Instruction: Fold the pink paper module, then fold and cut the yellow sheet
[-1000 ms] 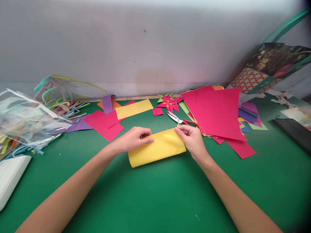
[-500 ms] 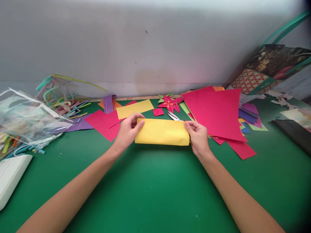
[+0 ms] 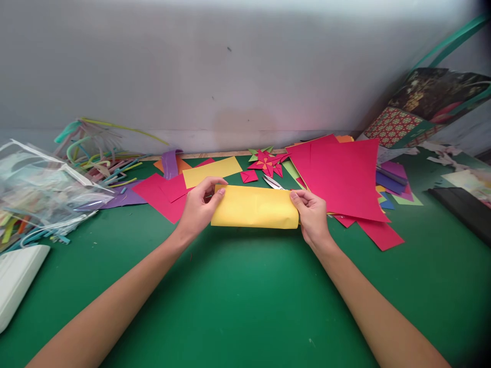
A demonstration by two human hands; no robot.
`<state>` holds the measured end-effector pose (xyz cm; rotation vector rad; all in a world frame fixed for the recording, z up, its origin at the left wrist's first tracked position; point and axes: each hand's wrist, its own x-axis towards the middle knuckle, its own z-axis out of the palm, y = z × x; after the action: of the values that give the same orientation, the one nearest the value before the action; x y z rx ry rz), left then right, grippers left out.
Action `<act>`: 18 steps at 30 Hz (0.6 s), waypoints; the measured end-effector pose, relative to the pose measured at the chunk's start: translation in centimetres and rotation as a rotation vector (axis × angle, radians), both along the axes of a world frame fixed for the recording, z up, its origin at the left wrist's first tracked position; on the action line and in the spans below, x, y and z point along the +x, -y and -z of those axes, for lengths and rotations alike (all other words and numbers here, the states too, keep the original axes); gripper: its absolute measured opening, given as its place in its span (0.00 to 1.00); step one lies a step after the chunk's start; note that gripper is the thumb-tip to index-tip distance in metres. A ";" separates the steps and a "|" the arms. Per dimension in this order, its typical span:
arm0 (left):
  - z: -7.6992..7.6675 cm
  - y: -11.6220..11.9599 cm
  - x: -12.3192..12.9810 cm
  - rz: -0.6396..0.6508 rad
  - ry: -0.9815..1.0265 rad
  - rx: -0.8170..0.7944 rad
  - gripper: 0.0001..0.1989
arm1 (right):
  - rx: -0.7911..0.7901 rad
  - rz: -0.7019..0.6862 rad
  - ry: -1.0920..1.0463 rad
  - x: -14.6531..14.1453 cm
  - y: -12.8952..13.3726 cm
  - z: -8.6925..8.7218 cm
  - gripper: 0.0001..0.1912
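A folded yellow sheet of paper (image 3: 255,207) is held up over the green table (image 3: 238,296) between both hands. My left hand (image 3: 203,202) pinches its left end, thumb in front and fingers behind. At the right end, my right hand (image 3: 310,209) grips the paper between thumb and fingers. Just behind the paper lie scissors (image 3: 272,182), their blades showing and their handles mostly hidden. Beyond them are a red folded-paper star (image 3: 266,162) with green points behind it and a small red folded square (image 3: 249,176).
Right of the hands is a stack of red paper (image 3: 341,176). Yellow paper (image 3: 213,172) and red pieces (image 3: 159,197) lie on the left, near a clear plastic bag (image 3: 49,184) and pipe cleaners (image 3: 111,168). A white object (image 3: 21,281) and a black object (image 3: 460,212) flank the table.
My left hand and the paper's left end have shifted very slightly left. Both hands keep their hold on the yellow paper.
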<state>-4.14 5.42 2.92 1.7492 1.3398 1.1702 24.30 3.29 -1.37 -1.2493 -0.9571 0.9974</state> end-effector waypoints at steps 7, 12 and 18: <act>-0.2 0.0 -0.1 0.000 0.014 0.006 0.11 | 0.024 -0.022 -0.032 0.0 0.1 0.2 0.17; -0.1 -0.1 -0.1 0.002 -0.003 0.011 0.11 | 0.011 -0.013 0.025 0.0 0.0 0.2 0.19; 0.1 -0.1 -0.2 0.004 0.000 0.017 0.11 | 0.009 -0.025 0.001 0.1 -0.1 0.3 0.18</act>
<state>-4.35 5.54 2.84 1.7626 1.3292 1.1826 24.40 3.40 -1.70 -1.2329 -0.9794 1.0112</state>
